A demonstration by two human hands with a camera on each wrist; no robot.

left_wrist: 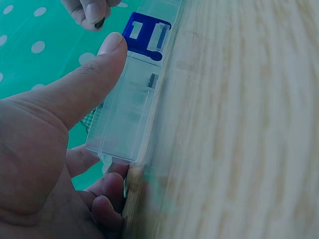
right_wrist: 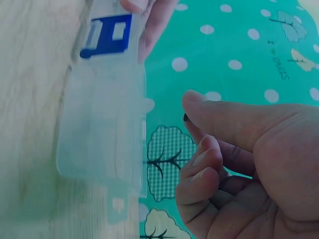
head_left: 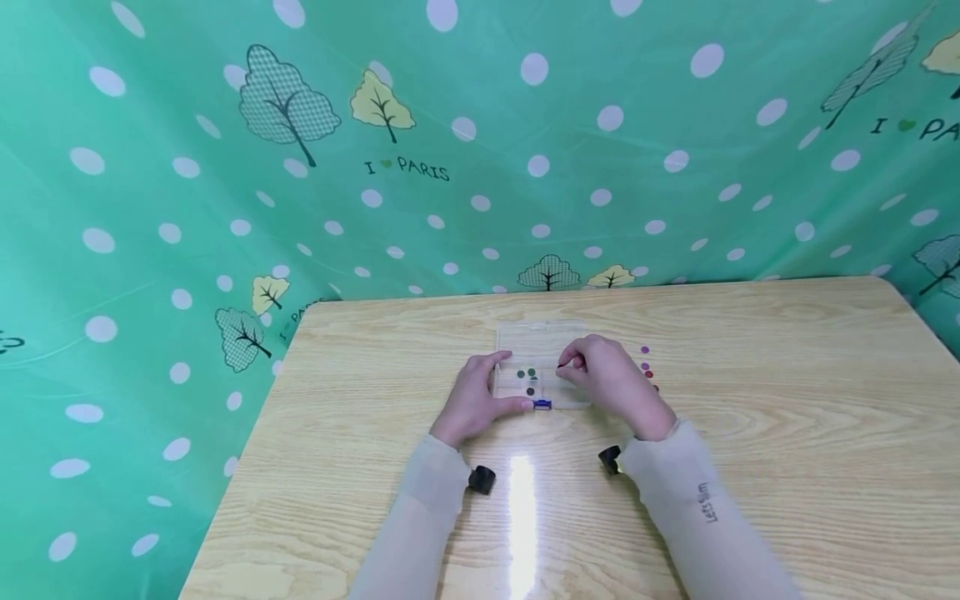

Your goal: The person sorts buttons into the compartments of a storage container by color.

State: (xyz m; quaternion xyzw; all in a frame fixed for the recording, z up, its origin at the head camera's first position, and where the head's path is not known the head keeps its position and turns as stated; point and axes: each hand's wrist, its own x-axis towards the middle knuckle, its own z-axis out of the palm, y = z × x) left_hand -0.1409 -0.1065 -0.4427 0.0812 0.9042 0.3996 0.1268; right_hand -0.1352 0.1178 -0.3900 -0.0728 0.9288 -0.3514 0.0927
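A clear plastic box [head_left: 566, 396] with its lid [head_left: 540, 335] tipped back lies on the table. My left hand [head_left: 474, 398] holds the box at its left side, the thumb beside the blue latch [left_wrist: 143, 36] at the front. Several small dark and green round pieces [head_left: 532, 372] lie in the left part of the box. Over the right part, my right hand [head_left: 611, 383] pinches a small dark piece [right_wrist: 185, 118] between thumb and forefinger. Most of that piece is hidden by the fingertips, so its exact shape cannot be told.
On the wooden table [head_left: 375, 375], purple round pieces [head_left: 645, 350] and a red one [head_left: 648, 375] lie right of the box, near my right wrist. Another is partly covered by that wrist. A green dotted curtain [head_left: 420, 225] hangs behind and left of the table.
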